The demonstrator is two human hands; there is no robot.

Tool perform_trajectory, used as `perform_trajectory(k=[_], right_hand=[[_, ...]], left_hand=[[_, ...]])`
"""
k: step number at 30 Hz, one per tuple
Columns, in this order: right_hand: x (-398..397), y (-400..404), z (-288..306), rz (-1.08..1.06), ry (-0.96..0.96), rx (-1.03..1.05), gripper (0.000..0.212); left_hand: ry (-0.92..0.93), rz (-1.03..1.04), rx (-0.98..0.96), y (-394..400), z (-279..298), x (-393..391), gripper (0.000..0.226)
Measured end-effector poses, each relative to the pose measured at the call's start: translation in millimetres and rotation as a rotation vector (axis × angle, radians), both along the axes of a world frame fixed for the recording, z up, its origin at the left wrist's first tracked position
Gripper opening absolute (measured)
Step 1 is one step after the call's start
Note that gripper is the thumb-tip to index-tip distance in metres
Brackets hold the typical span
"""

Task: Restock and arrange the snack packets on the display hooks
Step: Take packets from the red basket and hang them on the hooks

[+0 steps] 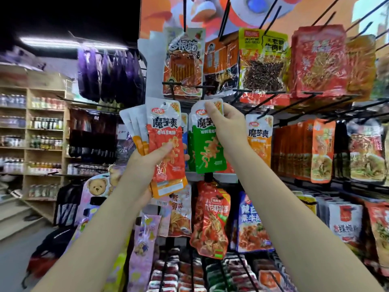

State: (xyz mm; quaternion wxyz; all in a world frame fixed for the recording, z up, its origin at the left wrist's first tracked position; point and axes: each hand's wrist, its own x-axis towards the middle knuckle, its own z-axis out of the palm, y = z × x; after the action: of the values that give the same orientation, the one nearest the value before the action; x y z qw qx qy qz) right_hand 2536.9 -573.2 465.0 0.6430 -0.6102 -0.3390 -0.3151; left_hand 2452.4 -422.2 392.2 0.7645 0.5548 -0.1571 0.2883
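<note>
- Right hand (226,123) pinches the top of a green packet (205,144), lifted towards a bare hook (207,87) just above.
- Left hand (145,163) grips a fanned stack of red packets (166,142), left of the green one.
- Step in hand, seemingly: hanging; next, the packet's hole must meet the hook tip.

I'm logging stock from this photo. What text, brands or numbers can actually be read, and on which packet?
"魔芋爽": red packet fronting the fan held in the left hand.
"魔芋爽": green packet pinched at its top by the right hand.
"魔芋爽": orange packet hanging to the right.
"20": top corner of the red packet; anything after it is unclear.
Brand ovals, subtitles and the other packets' print: too blurred to read reliably.
</note>
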Motion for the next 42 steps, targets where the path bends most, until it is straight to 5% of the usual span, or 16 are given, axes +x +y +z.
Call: perform_trajectory(k=[6,16,28,34,37,42], right_hand=[[2.9,7.0,9.0,0.062,0.037,-0.005,0.045],[7.7,6.7,9.2,0.046,0.033,-0.005,0.015],[7.5,15.4,20.1,0.172,0.224,0.085,0.032],[10.4,13.2,10.2,-0.022,0.169,0.056,0.045],[12.4,12.3,2.9,-0.102,0.109,0.012,0.032],[15.7,5.1,-24.4,-0.238,-0.195,-0.067,0.054]], left_hand=[[-0.016,0.002,0.024,2.6,-0.3,0.3,0.013],[-0.031,-0.023,0.002,3.7,-4.6,-2.0,0.014],[-0.009,-0.035,-0.005,-0.3,-8.3,3.3,0.028],[-0.013,-0.026,-0.011,1.0,-8.0,3.1,0.025],[-0.021,-0.009,-0.007,1.1,-9.0,2.2,0.023],[-0.021,-0.006,-0.009,2.3,-12.6,-0.8,0.022]])
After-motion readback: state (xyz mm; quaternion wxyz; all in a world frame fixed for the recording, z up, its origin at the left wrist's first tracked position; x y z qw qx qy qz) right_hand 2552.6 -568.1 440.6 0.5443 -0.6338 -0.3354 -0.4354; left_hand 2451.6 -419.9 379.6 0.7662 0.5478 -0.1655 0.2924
